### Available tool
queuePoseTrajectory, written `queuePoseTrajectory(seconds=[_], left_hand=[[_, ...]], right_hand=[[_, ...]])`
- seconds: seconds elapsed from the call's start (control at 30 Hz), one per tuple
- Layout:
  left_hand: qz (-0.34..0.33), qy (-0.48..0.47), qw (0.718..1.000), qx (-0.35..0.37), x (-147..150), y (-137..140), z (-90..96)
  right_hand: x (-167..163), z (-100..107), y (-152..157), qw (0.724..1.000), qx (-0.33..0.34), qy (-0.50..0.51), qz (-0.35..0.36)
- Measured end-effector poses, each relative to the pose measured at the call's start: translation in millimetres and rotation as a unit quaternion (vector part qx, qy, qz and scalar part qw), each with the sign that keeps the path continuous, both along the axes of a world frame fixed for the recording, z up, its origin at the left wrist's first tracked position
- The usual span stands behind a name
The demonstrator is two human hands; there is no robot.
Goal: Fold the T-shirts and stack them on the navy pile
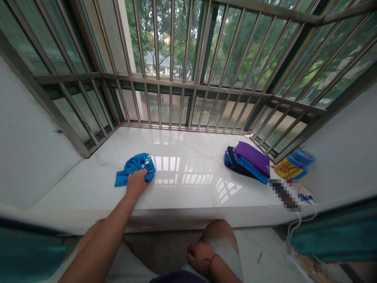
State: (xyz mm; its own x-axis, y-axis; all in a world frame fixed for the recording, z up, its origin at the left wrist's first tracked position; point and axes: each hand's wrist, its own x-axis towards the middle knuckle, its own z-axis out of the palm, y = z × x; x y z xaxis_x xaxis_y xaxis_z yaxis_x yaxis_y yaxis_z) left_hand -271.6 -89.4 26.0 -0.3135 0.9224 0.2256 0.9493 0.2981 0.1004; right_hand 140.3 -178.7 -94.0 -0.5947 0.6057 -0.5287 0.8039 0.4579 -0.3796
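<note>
My left hand (138, 182) reaches out over the white sill and its fingers are closed on a crumpled blue garment (138, 161) with white print. One flat end of the garment lies spread to the left, while the rest is bunched under and beyond my fingers. Close to my body, my right hand (202, 254) rests on my right thigh with its fingers curled in, and nothing shows in them. A thin band circles that wrist. To the right on the sill lies a stack of folded clothes (252, 157), purple on top, with bright blue and dark navy below.
Metal window bars (182, 86) enclose the back and sides of the glossy sill (188, 192). A blue and yellow container (294, 163) stands at the right wall, near a blurred-out patch. A white cable (291, 232) hangs over the front edge. Green curtains (338, 232) flank both sides.
</note>
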Motion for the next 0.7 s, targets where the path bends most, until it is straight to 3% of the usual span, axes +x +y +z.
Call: queuePoseTrajectory(seconds=[0.47, 0.7], left_hand=[[-0.015, 0.014, 1.000, 0.014, -2, 1, -5.5], [-0.023, 0.020, 0.999, 0.031, -2, -1, -4.2]], right_hand=[[6, -21, 0, 1.000, 0.015, 0.014, -0.008], [4, -16, 1, 1.000, 0.016, 0.001, -0.015]])
